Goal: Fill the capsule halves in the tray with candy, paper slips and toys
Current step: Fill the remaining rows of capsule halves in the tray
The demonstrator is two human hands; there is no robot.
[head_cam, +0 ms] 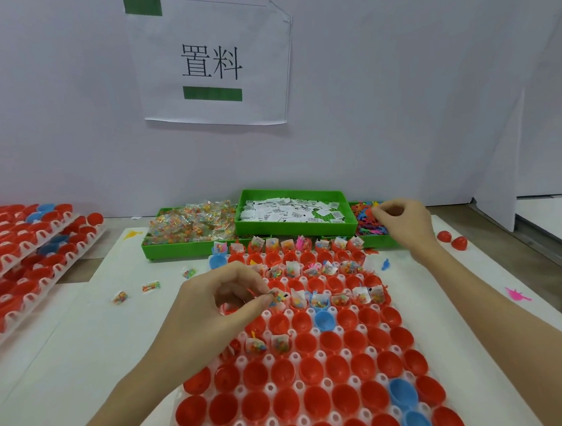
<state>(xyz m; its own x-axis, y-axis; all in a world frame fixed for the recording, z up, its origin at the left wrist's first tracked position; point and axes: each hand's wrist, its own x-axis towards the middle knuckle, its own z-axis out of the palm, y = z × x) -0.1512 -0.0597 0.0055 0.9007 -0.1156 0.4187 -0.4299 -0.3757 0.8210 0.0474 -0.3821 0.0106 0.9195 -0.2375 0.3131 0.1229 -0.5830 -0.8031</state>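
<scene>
Nearest you, the white plastic moulded tray (269,388) holds glossy red and blue egg-shaped capsule halves (338,368) — the near rows look empty, so plenty is left to fill. Mid-tray, your left hand (213,307) pinches a small crinkly clear candy packet (277,296) between thumb and fingertips, right over a half at the left end of a partly filled row. The cups are slick and shallow, so a packet let go off-centre could slide into a neighbour or tip out; your wrist hangs low over the filled halves below it and could knock their paper slips loose.

Farther back, your right hand (406,222) is curled with fingertips pinched at the green plastic bin of small bright plastic toys (369,223) — can't tell whether it holds one. Thin, spiky toys snag together, so you could lift two. Strays already lie on the white desk (79,332): loose candy packets (150,287) and a pink toy (518,294).
</scene>
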